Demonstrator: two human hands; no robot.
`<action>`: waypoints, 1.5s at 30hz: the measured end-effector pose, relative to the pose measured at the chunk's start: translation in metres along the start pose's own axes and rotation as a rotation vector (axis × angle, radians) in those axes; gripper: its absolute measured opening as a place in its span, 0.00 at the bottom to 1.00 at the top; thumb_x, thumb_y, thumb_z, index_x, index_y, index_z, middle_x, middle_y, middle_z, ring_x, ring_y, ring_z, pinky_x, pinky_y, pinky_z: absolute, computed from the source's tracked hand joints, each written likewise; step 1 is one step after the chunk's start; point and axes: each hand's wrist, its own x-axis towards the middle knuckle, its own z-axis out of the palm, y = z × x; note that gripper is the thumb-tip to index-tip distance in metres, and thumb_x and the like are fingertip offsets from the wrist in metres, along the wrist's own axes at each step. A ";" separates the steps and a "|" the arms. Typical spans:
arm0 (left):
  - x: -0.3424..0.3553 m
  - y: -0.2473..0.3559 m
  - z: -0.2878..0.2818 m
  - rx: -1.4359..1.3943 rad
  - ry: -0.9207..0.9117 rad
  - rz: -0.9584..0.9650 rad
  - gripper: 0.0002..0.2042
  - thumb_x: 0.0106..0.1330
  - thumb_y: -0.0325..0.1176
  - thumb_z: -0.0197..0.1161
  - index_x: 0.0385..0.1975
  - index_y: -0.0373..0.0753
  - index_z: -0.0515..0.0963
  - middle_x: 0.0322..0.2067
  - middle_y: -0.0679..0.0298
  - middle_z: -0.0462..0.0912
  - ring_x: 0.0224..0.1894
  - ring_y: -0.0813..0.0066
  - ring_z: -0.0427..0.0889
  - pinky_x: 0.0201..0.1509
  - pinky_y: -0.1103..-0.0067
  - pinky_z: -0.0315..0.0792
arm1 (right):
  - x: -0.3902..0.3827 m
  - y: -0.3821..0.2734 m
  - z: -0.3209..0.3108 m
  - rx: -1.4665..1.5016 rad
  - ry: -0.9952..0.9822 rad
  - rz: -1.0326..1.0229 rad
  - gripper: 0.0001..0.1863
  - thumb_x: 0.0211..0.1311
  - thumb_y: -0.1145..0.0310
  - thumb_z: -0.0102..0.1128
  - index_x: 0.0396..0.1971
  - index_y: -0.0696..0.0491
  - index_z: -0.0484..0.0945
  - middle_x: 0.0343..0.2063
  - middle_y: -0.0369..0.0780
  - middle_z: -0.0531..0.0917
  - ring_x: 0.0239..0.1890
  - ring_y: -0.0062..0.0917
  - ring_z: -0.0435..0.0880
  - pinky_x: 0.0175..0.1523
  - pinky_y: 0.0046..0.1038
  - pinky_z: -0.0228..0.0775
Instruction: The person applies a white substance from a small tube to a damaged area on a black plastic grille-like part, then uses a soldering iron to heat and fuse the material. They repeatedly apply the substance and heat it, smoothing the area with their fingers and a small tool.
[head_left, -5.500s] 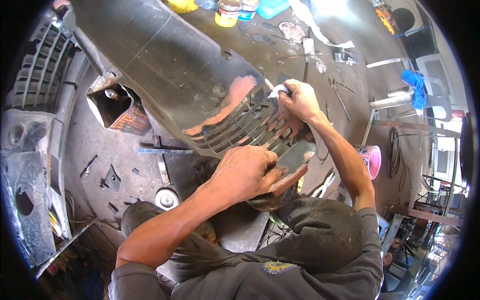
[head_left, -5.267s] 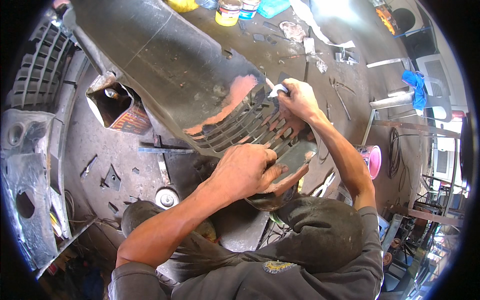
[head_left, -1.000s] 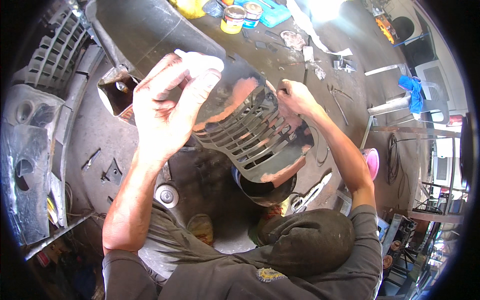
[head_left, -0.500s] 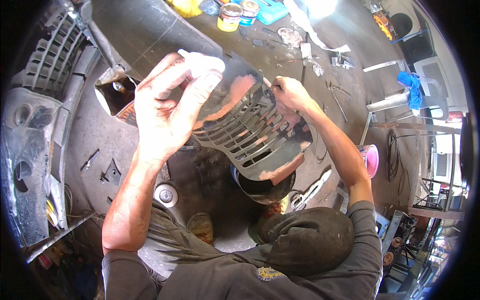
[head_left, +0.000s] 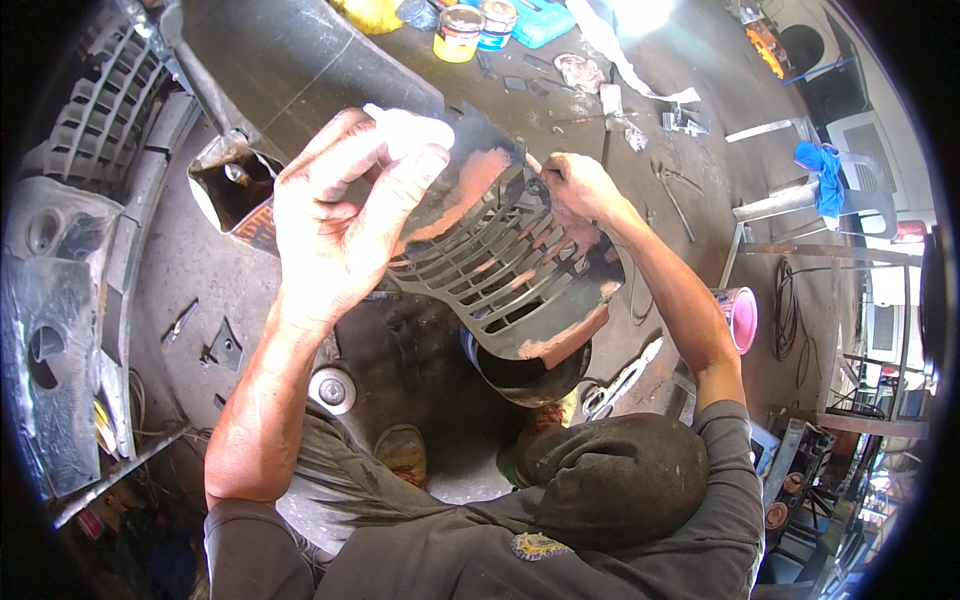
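Observation:
My left hand (head_left: 345,200) is closed on a small white rounded object (head_left: 415,132), pinched between thumb and fingers; a narrow white tip shows beside the fingers, and its exact kind is unclear. It is held above a dark plastic bumper piece with a slatted grille (head_left: 490,265), which has pinkish filler patches along its edges. My right hand (head_left: 580,187) grips the piece's far right edge, its fingertips partly hidden. Beneath the piece stands a dark bucket (head_left: 530,385), partly covered by it.
A cut-open rectangular tin (head_left: 225,195) stands left of my left hand. Cans (head_left: 459,33) sit at the back. Pliers (head_left: 675,195), scissors (head_left: 620,385) and a pink-filled pot (head_left: 740,320) lie to the right. Bumper parts (head_left: 60,330) line the left side.
My left hand and the white object have shifted very slightly right and down over the bumper piece. My right hand and the piece stay in place.

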 end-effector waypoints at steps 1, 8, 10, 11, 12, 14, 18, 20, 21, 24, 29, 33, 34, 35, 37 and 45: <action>0.000 0.000 0.000 -0.003 -0.002 0.000 0.08 0.59 0.22 0.67 0.39 0.33 0.84 0.28 0.64 0.80 0.29 0.81 0.76 0.35 0.83 0.71 | 0.000 -0.001 -0.001 0.000 -0.009 0.008 0.15 0.63 0.63 0.51 0.29 0.61 0.78 0.28 0.54 0.82 0.36 0.50 0.82 0.44 0.44 0.72; 0.001 0.001 0.000 0.013 -0.016 -0.007 0.09 0.59 0.22 0.67 0.39 0.33 0.84 0.28 0.64 0.80 0.29 0.81 0.76 0.35 0.83 0.71 | 0.000 -0.002 0.000 -0.002 -0.019 0.017 0.16 0.63 0.63 0.50 0.29 0.62 0.79 0.26 0.55 0.81 0.35 0.51 0.82 0.43 0.45 0.72; 0.001 0.001 0.000 0.020 -0.020 -0.002 0.09 0.59 0.22 0.67 0.39 0.33 0.84 0.28 0.64 0.80 0.29 0.81 0.76 0.35 0.83 0.71 | 0.000 0.001 0.004 0.004 -0.007 0.018 0.15 0.62 0.63 0.51 0.28 0.61 0.79 0.26 0.54 0.82 0.34 0.51 0.82 0.42 0.44 0.73; 0.001 0.000 0.000 0.017 -0.020 0.003 0.09 0.59 0.22 0.67 0.39 0.33 0.84 0.28 0.64 0.80 0.29 0.81 0.76 0.36 0.83 0.71 | 0.000 0.003 0.005 0.007 -0.002 0.019 0.15 0.62 0.63 0.52 0.28 0.61 0.80 0.25 0.53 0.82 0.34 0.51 0.82 0.42 0.44 0.73; 0.001 -0.001 0.000 0.014 -0.020 0.007 0.09 0.59 0.22 0.67 0.39 0.33 0.84 0.28 0.64 0.80 0.29 0.81 0.76 0.36 0.83 0.71 | 0.000 0.003 0.005 0.005 0.002 -0.001 0.15 0.61 0.63 0.52 0.28 0.60 0.80 0.26 0.53 0.82 0.34 0.50 0.82 0.42 0.44 0.73; 0.000 -0.001 0.001 0.008 -0.019 -0.007 0.09 0.59 0.23 0.67 0.39 0.33 0.84 0.29 0.64 0.80 0.29 0.81 0.76 0.36 0.83 0.71 | -0.001 0.003 0.003 0.000 0.009 -0.039 0.14 0.60 0.63 0.53 0.29 0.59 0.80 0.26 0.52 0.82 0.33 0.50 0.82 0.43 0.43 0.73; -0.001 -0.005 0.001 -0.028 -0.014 -0.010 0.09 0.59 0.23 0.67 0.39 0.34 0.84 0.29 0.64 0.81 0.30 0.81 0.76 0.36 0.83 0.71 | -0.001 -0.007 -0.003 0.060 -0.043 0.039 0.11 0.58 0.66 0.55 0.32 0.58 0.81 0.30 0.50 0.83 0.36 0.47 0.82 0.44 0.40 0.73; -0.001 -0.006 0.003 -0.007 -0.031 -0.024 0.08 0.60 0.23 0.67 0.39 0.33 0.84 0.28 0.64 0.80 0.30 0.81 0.76 0.36 0.83 0.71 | -0.004 -0.005 -0.007 0.054 -0.066 0.105 0.12 0.59 0.69 0.54 0.37 0.58 0.81 0.34 0.50 0.83 0.39 0.44 0.83 0.46 0.37 0.74; -0.002 -0.006 0.004 0.005 -0.041 -0.032 0.08 0.60 0.24 0.67 0.39 0.33 0.84 0.28 0.64 0.80 0.30 0.81 0.76 0.36 0.83 0.72 | -0.006 -0.005 -0.009 0.049 -0.024 0.096 0.12 0.59 0.69 0.54 0.38 0.58 0.81 0.35 0.50 0.83 0.40 0.42 0.83 0.46 0.36 0.74; -0.004 -0.008 0.011 0.006 -0.068 -0.125 0.08 0.62 0.24 0.66 0.39 0.33 0.83 0.31 0.65 0.82 0.30 0.82 0.76 0.37 0.82 0.72 | -0.025 -0.011 -0.024 0.068 0.094 0.078 0.12 0.58 0.71 0.54 0.40 0.58 0.81 0.37 0.47 0.83 0.40 0.37 0.83 0.47 0.32 0.73; -0.015 -0.024 0.040 -0.366 -0.127 -0.662 0.09 0.65 0.28 0.65 0.41 0.32 0.82 0.33 0.66 0.85 0.31 0.86 0.77 0.36 0.84 0.73 | -0.062 -0.066 -0.064 0.446 0.120 0.140 0.11 0.65 0.71 0.57 0.44 0.58 0.81 0.37 0.38 0.83 0.38 0.20 0.80 0.46 0.22 0.72; -0.021 -0.026 0.084 -0.601 -0.112 -0.917 0.11 0.64 0.33 0.67 0.43 0.37 0.82 0.30 0.66 0.84 0.28 0.81 0.80 0.30 0.84 0.71 | -0.084 -0.091 -0.062 0.738 0.114 -0.001 0.19 0.62 0.68 0.66 0.51 0.58 0.77 0.36 0.39 0.83 0.40 0.19 0.80 0.47 0.25 0.74; -0.022 -0.026 0.094 -0.646 -0.118 -0.954 0.11 0.64 0.33 0.67 0.43 0.37 0.82 0.30 0.66 0.84 0.28 0.81 0.80 0.30 0.84 0.71 | -0.087 -0.091 -0.061 0.826 0.063 -0.027 0.19 0.62 0.71 0.65 0.53 0.58 0.76 0.38 0.39 0.83 0.40 0.19 0.80 0.47 0.24 0.74; -0.022 -0.023 0.103 -0.717 -0.113 -0.989 0.12 0.64 0.33 0.67 0.44 0.37 0.81 0.31 0.66 0.84 0.29 0.80 0.80 0.30 0.84 0.71 | -0.087 -0.094 -0.060 0.829 0.071 -0.006 0.19 0.62 0.72 0.65 0.53 0.58 0.76 0.38 0.38 0.83 0.40 0.18 0.80 0.46 0.23 0.74; -0.021 -0.020 0.117 -0.864 -0.102 -1.058 0.13 0.64 0.33 0.67 0.47 0.37 0.80 0.33 0.66 0.84 0.31 0.79 0.81 0.31 0.83 0.72 | -0.087 -0.094 -0.059 0.822 0.116 0.032 0.18 0.62 0.73 0.65 0.52 0.57 0.76 0.38 0.37 0.83 0.39 0.17 0.80 0.44 0.22 0.74; -0.031 -0.024 0.122 -0.770 -0.366 -1.214 0.19 0.66 0.37 0.64 0.53 0.35 0.77 0.35 0.64 0.83 0.34 0.79 0.78 0.38 0.80 0.74 | -0.069 -0.061 -0.051 0.756 0.198 0.166 0.07 0.64 0.78 0.61 0.41 0.57 0.79 0.31 0.31 0.81 0.33 0.11 0.76 0.40 0.17 0.69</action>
